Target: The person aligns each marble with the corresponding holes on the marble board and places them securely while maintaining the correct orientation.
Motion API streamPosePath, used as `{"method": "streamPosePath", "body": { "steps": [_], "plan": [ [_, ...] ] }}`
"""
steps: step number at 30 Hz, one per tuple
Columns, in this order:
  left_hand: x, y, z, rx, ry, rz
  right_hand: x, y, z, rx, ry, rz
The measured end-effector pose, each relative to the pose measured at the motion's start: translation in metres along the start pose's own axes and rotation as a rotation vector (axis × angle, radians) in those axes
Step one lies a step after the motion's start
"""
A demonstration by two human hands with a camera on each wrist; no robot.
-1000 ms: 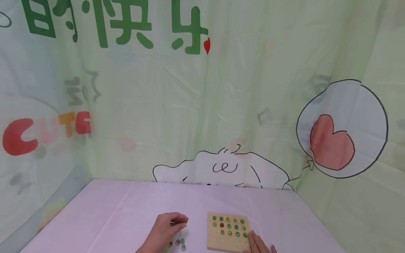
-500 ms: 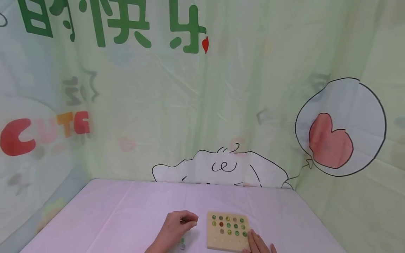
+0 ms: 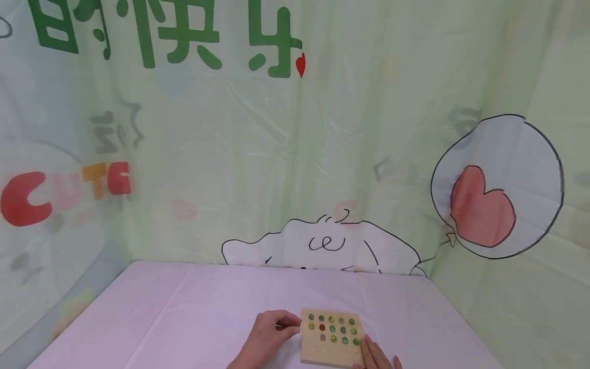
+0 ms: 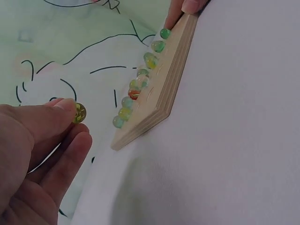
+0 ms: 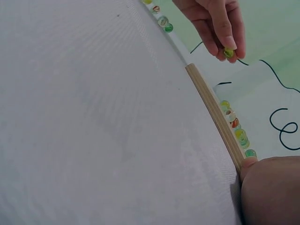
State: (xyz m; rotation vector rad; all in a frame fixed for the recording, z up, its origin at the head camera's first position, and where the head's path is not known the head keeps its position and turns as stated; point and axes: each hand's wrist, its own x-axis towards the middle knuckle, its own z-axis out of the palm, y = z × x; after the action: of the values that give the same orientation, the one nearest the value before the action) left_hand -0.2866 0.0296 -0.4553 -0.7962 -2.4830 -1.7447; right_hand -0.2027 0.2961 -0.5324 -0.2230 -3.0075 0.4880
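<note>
In the head view a square wooden board (image 3: 324,354) lies on the table, its back rows filled with green, yellow, clear and red marbles. My left hand (image 3: 271,335) is just off the board's left edge. Between its thumb and fingertips it pinches a yellow-green marble (image 4: 80,113), clear of the board in the left wrist view. Resting against the board's right edge near the front corner, my right hand (image 3: 375,353) has its fingers straight, and its thumb touches the front edge.
Several loose marbles (image 5: 163,21) lie on the table beyond the board in the right wrist view. A pale cloth (image 3: 207,302) covers the table. Printed curtains (image 3: 295,169) hang behind it and at both sides.
My left hand has moved right, from beside the loose marbles to the board's left edge. Those marbles have dropped out of sight in the head view. My right hand stays at the board.
</note>
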Motion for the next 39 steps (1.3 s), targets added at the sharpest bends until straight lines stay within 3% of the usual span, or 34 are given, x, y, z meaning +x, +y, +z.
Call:
{"method": "streamPosePath", "body": {
  "steps": [4, 10, 21, 34, 39],
  "plan": [
    [0.004, 0.003, 0.009, -0.018, -0.002, -0.019, -0.012, -0.014, -0.017, -0.005, 0.0, -0.014],
    [0.008, 0.004, 0.019, -0.033, -0.007, -0.051, -0.011, -0.015, -0.017, 0.008, -0.015, 0.03],
    [0.012, 0.004, 0.034, -0.026, 0.017, -0.073, -0.02, -0.026, -0.029, -0.039, -0.008, 0.001],
    [0.016, 0.005, 0.043, 0.031, 0.021, -0.081, -0.022, -0.027, -0.029, -0.023, 0.0, -0.01],
    [0.018, 0.004, 0.046, 0.057, 0.018, -0.072, -0.011, -0.012, -0.012, -0.027, 0.028, -0.01]
  ]
}}
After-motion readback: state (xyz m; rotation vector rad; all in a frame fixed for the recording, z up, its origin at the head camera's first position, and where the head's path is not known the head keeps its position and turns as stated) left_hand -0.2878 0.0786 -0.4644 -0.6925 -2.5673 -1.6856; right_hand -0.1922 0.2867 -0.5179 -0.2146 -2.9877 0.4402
